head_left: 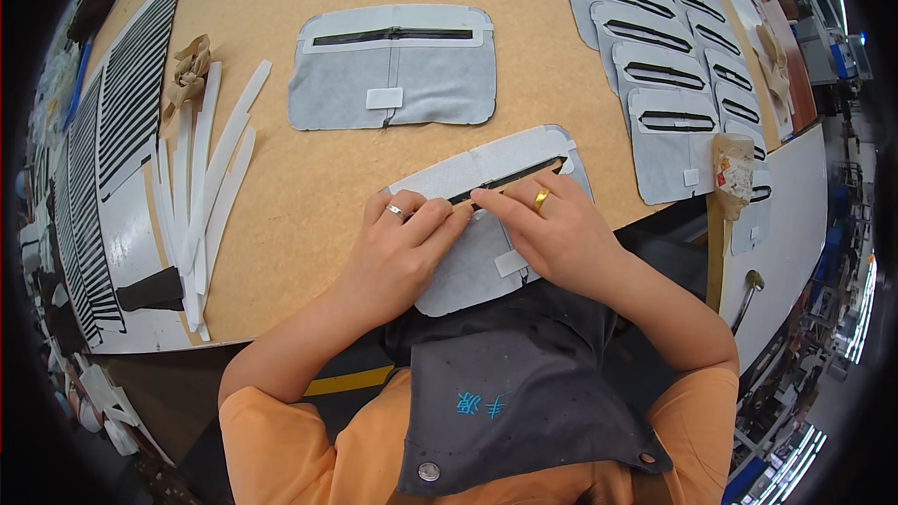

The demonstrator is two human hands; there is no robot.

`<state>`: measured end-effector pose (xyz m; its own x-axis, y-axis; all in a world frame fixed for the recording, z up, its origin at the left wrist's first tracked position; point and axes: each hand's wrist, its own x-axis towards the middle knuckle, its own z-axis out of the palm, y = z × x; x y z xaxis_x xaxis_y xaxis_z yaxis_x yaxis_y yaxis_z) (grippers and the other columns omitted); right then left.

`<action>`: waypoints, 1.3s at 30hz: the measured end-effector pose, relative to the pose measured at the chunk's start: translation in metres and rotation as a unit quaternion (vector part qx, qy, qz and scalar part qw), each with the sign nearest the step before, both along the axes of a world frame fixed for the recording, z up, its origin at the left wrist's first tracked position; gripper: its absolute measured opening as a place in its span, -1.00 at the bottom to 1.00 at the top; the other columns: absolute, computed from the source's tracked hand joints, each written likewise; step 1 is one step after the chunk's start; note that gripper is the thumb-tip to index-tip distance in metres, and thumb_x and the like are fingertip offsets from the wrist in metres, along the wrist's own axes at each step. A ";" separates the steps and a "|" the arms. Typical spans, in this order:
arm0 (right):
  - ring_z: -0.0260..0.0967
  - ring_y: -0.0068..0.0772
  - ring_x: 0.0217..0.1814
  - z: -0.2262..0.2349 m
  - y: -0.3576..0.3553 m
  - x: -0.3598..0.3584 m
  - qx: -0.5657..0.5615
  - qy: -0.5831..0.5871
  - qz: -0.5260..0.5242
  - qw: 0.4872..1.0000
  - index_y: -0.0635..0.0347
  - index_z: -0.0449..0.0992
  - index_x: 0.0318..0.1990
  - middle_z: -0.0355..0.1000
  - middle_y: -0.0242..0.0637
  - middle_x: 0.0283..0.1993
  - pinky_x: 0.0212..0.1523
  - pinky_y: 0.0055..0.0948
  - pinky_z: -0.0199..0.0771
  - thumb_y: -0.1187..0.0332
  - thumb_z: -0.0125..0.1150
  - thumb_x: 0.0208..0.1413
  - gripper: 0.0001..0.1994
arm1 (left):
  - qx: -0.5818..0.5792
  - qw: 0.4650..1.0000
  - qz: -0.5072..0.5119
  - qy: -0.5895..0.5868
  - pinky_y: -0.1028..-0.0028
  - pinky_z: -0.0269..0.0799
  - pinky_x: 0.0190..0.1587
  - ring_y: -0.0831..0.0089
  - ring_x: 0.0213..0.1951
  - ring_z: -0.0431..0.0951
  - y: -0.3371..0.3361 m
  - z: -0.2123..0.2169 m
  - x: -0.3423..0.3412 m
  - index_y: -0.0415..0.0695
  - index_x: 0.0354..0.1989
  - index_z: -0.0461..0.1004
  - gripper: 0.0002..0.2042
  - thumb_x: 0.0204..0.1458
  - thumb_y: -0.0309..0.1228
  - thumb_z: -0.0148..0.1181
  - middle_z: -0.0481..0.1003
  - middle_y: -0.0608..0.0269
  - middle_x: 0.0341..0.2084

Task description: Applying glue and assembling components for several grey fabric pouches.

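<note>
Grey zipper panel point(468, 266) under both hands' fingers point(447, 212).

Work surface: tan board table point(309, 196), its near edge running in front of the person.

On it, near centre: one grey fabric panel point(468, 271) with a white strip and a black zipper slot along its far edge, lying tilted, partly over the near edge.

Farther, centre: a second grey panel point(393, 70) of the same kind, lying flat and square, a small white tab at its middle.

Far right: two overlapping rows of like panels point(655, 65), running from far to near.

Left: loose white strips point(201, 196), fanned out. Beyond them, a sheet of black zipper strips point(140, 84) in rows on white backing.
</note>
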<state>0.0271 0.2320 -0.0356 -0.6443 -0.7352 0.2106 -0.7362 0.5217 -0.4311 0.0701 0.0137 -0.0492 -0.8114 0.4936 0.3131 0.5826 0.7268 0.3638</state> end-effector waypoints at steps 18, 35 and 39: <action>0.37 -0.34 -0.09 0.002 -0.012 0.006 0.005 0.038 0.040 0.998 0.25 0.47 0.00 0.42 -0.33 -0.12 -0.09 -0.40 0.32 0.54 0.17 -0.15 -0.57 | 0.003 0.997 0.072 -0.006 0.38 0.19 -0.19 0.38 -0.25 0.42 -0.007 0.003 0.019 -0.17 -0.10 0.51 -0.68 -0.11 -0.54 0.15 0.41 0.30 -0.30; 0.37 -0.26 -0.19 -0.002 -0.036 -0.001 -0.067 -0.023 0.063 0.996 0.28 0.48 -0.04 0.43 -0.27 -0.21 -0.17 -0.36 0.41 0.56 0.25 -0.09 -0.63 | 0.113 0.969 0.183 -0.123 0.31 0.24 -0.14 0.22 -0.22 0.35 -0.016 0.010 0.032 -0.14 -0.16 0.48 -0.73 -0.08 -0.54 0.26 0.36 0.16 -0.29; 0.37 -0.28 -0.17 0.002 -0.036 -0.002 -0.033 -0.022 0.086 0.996 0.27 0.49 -0.06 0.42 -0.30 -0.22 -0.15 -0.37 0.39 0.55 0.21 -0.10 -0.64 | 0.109 0.975 0.170 -0.095 0.29 0.23 -0.16 0.24 -0.26 0.37 -0.016 0.005 0.035 -0.12 -0.18 0.49 -0.76 -0.07 -0.53 0.24 0.38 0.21 -0.32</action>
